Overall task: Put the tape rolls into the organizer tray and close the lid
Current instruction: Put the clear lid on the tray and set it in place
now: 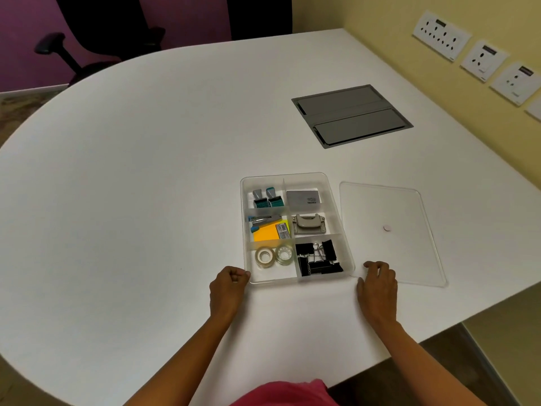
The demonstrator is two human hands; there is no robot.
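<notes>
Left hand [229, 284] curled into a loose fist, empty, touching the tray [336, 200] at its near-left corner. Right hand [377, 284] lies flat, fingers bent over the lid's [409, 206] near corner. Both tape rolls [275, 256] sit in the near-left compartment. Risk: the thin lid slips or lands skewed on the rim.

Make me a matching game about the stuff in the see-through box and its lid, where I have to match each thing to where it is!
Things:
1. two clear tape rolls
2. black binder clips
3. yellow-and-orange sticky notes
4. flat clear plastic lid

Places:
A. middle-left compartment of the clear plastic organizer tray, beside a stapler
B. on the white table, right of the tray
C. near-left compartment
D. near-right compartment

Pairs: 1-C, 2-D, 3-A, 4-B
</notes>
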